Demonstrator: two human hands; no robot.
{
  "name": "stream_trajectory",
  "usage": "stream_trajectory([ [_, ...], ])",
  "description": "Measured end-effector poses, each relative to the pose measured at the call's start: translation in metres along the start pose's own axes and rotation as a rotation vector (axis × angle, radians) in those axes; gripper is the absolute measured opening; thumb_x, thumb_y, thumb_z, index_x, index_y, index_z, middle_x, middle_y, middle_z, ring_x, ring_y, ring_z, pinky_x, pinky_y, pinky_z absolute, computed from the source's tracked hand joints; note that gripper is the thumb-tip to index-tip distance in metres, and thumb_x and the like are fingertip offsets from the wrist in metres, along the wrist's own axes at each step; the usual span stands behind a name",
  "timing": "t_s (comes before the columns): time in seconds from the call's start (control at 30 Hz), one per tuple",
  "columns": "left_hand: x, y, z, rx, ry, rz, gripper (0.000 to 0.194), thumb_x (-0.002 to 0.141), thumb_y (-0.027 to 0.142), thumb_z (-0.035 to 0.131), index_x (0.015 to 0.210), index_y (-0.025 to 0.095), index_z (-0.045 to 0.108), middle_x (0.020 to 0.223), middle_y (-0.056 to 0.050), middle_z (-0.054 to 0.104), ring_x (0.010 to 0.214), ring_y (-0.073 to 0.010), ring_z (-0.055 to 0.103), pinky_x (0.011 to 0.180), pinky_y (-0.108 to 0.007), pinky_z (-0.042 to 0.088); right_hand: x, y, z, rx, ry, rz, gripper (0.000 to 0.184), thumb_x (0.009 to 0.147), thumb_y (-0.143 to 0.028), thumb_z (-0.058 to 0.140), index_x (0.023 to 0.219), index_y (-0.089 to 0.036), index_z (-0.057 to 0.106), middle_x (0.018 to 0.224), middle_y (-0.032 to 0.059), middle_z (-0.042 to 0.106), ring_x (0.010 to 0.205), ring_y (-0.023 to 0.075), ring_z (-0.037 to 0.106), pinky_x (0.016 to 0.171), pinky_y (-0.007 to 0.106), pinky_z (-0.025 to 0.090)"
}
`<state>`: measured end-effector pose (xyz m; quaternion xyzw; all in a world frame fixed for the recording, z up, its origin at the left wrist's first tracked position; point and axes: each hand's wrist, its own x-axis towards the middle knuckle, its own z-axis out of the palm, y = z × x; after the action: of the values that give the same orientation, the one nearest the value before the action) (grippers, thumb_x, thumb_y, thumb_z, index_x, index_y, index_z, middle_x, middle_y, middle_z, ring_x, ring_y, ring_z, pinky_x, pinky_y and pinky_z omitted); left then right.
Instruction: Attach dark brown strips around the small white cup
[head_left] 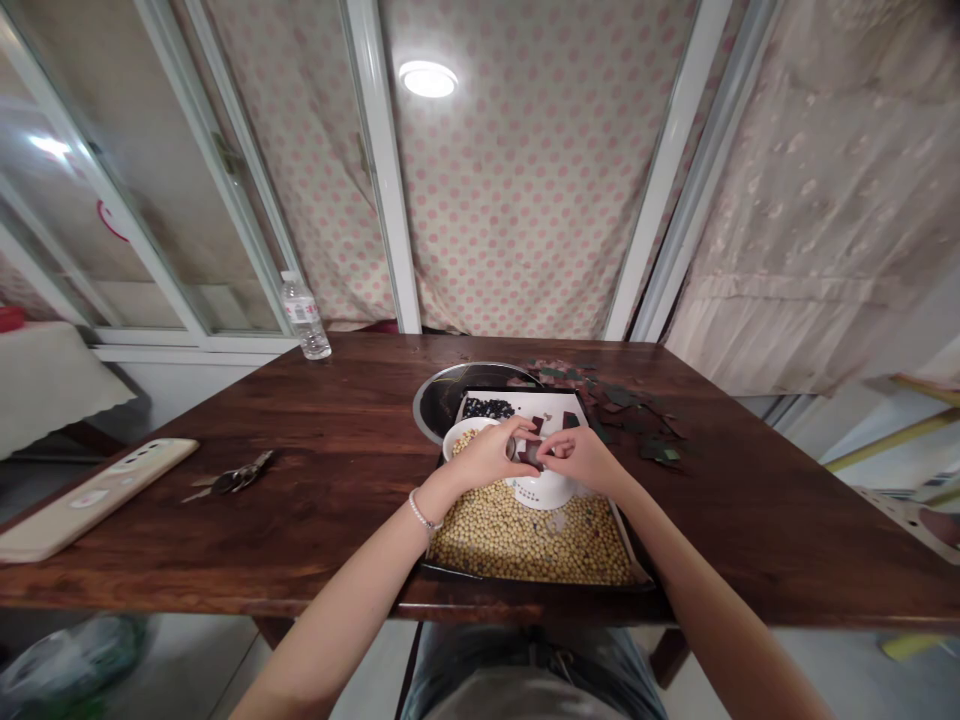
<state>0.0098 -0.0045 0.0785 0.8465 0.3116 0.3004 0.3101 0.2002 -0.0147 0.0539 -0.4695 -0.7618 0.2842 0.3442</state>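
Note:
Both hands meet over a shallow black-rimmed tray (525, 577) near the table's front edge. My left hand (487, 455) curves with thumb and fingers apart, closed round a small greyish object too hidden to name. Fingertips pinched, my right hand (581, 455) comes close to the left fingers; what it pinches, if anything, is hidden. Dark red pieces (529, 453) show between the hands. A white bowl (450, 440) with pale beans stands behind my left hand, and another white dish (551, 490) lies partly under both hands. Yellow soybeans (525, 535) cover the tray's near part; black beans (487, 408) lie at its far left corner.
Behind the tray sits a round dark plate (442, 400). Dark green and reddish flat scraps (622, 395) are scattered at the right rear. A water bottle (306, 318), keys (236, 475) and a phone (97, 495) are on the wooden table (330, 500) to the left.

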Motion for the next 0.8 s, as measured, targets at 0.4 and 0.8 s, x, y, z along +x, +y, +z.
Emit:
stream_trajectory([
  [0.4, 0.0001, -0.0019, -0.0014, -0.007, -0.034, 0.001, 0.059, 0.059, 0.025, 0.079, 0.111, 0.021, 0.051, 0.110, -0.009, 0.066, 0.104, -0.0266, 0.060, 0.084, -0.036, 0.045, 0.0065, 0.0049, 0.0036, -0.157, 0.205, -0.019, 0.014, 0.068, -0.022, 0.057, 0.073, -0.017, 0.070, 0.050, -0.0020, 0.052, 0.050, 0.0127, 0.047, 0.052, 0.023, 0.035],
  [0.8, -0.0004, -0.0004, -0.0012, 0.019, -0.034, -0.033, 0.063, 0.060, 0.027, 0.080, 0.113, 0.017, 0.049, 0.113, -0.013, 0.064, 0.100, -0.0277, 0.061, 0.079, -0.035, 0.046, 0.0057, 0.0104, 0.0034, -0.124, 0.163, -0.051, 0.014, 0.071, -0.022, 0.054, 0.072, -0.016, 0.067, 0.046, -0.0053, 0.040, 0.045, 0.0104, 0.040, 0.047, 0.020, 0.031],
])
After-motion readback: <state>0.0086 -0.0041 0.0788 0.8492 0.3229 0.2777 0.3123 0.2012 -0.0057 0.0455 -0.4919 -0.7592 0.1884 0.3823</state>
